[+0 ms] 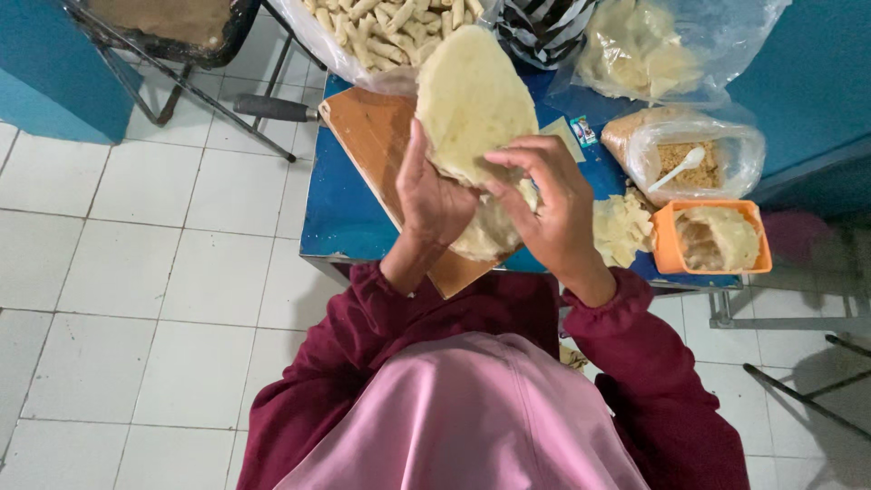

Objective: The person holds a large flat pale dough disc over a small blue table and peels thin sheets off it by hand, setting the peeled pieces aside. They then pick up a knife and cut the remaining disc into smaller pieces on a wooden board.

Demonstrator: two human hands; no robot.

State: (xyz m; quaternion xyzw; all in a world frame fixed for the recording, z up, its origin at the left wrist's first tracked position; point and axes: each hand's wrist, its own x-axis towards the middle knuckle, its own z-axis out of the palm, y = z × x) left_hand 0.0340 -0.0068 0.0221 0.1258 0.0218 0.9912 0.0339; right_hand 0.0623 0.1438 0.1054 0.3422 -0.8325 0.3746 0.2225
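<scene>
My left hand [434,195] holds a thin, pale yellow sheet of dough [472,100] up above a wooden cutting board [367,136]. The sheet stands nearly upright, its top edge toward the far side of the table. My right hand [544,195] pinches the lower right edge of the same sheet with fingertips bent in. More pale sheets [485,236] lie stacked on the board under both hands. Maroon sleeves cover both arms.
The board rests on a small blue table [340,213]. At the back are a clear bag of rolled sticks [386,27] and a bag of sheets [635,45]. To the right are a bag of brown filling with a white spoon [685,163], an orange tub [717,238], and a knife handle [272,107].
</scene>
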